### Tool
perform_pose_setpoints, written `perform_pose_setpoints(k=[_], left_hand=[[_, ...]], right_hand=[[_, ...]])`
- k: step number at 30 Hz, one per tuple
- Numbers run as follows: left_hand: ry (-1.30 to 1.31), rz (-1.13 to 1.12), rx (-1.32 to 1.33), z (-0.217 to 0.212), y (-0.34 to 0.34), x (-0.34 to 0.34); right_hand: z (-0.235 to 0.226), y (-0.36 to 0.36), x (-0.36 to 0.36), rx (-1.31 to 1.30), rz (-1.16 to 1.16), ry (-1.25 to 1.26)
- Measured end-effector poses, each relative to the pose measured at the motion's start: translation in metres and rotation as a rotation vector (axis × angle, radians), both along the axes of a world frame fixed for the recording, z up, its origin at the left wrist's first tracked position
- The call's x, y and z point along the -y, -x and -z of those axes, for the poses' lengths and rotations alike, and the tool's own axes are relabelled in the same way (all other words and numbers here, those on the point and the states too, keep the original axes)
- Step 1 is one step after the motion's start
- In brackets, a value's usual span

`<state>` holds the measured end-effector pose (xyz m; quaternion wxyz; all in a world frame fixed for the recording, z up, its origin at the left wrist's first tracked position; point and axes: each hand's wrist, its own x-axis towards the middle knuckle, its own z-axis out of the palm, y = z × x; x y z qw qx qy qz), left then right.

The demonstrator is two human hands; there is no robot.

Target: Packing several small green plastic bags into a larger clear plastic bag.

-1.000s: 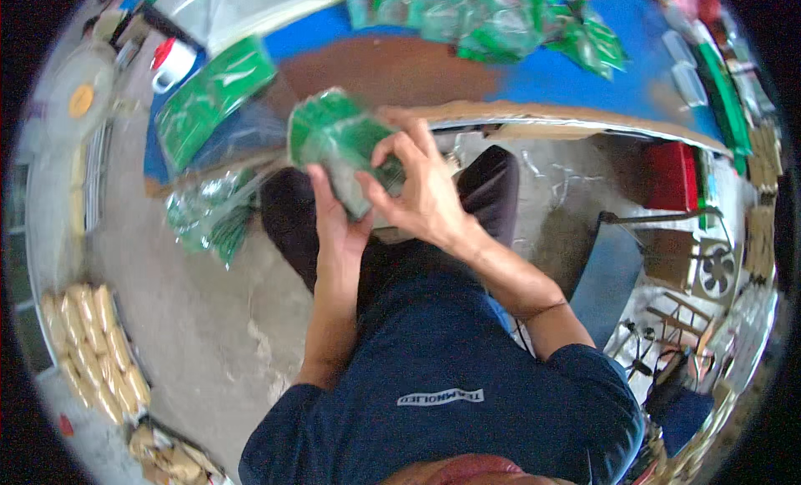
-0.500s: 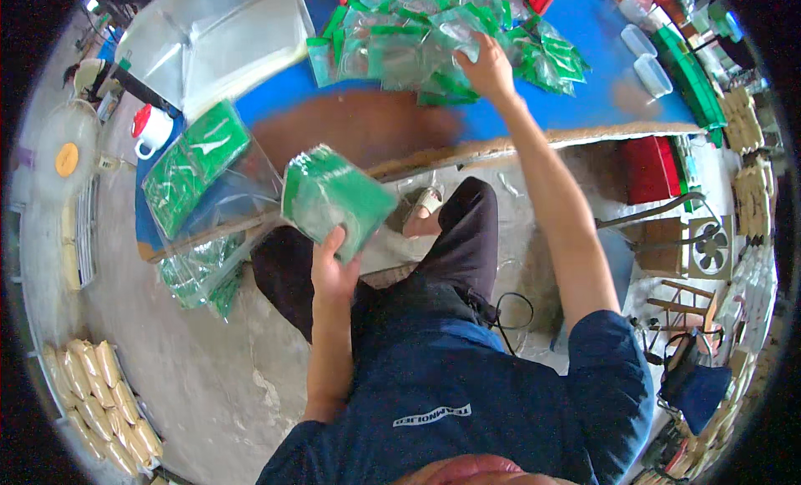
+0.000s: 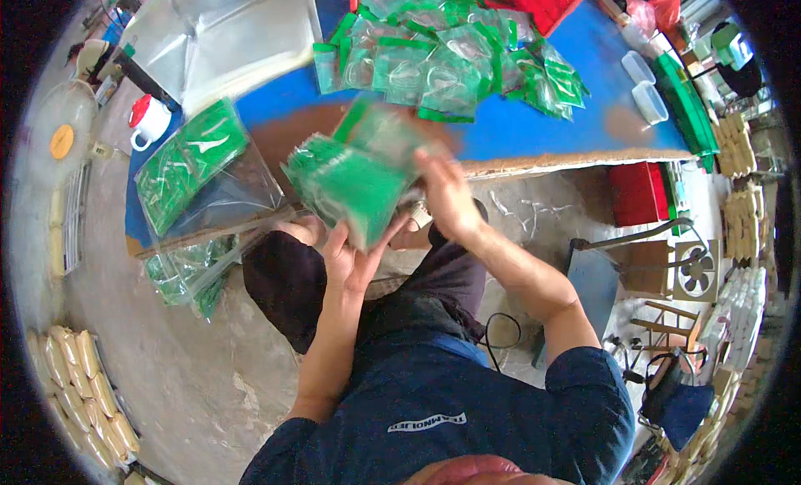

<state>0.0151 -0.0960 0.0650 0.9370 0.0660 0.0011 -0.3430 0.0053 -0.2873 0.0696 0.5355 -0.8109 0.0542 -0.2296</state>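
A stack of green and clear packets (image 3: 355,185) rests in my left hand (image 3: 350,256), which grips its lower edge above my lap. My right hand (image 3: 446,193) pinches one more green-edged clear packet (image 3: 384,135), blurred by motion, against the upper right side of the stack. Beyond them a loose pile of green-edged clear packets (image 3: 442,60) lies on the blue table (image 3: 534,139). To the left, a large clear bag with green packets (image 3: 196,164) lies at the table's edge.
A metal tray (image 3: 242,47) stands at the back left, by a white mug with a red lid (image 3: 150,122). A red container (image 3: 551,5) sits behind the pile. Clear plastic tubs (image 3: 649,101) lie at the right. Another bag of packets (image 3: 192,272) hangs below the table edge.
My right hand has come back from the pile toward my left hand, bringing a packet to the stack. The stack has shifted slightly to the right.
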Motion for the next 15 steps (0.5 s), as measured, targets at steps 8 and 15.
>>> perform_pose_setpoints(k=[8, 15], left_hand=[[-0.456, -0.199, 0.054, 0.046, 0.019, -0.066], [-0.243, -0.144, 0.111, 0.061, 0.024, -0.104]], right_hand=[[-0.033, -0.088, 0.067, -0.238, 0.381, 0.762], [-0.017, -0.011, -0.002, 0.107, -0.064, 0.847]])
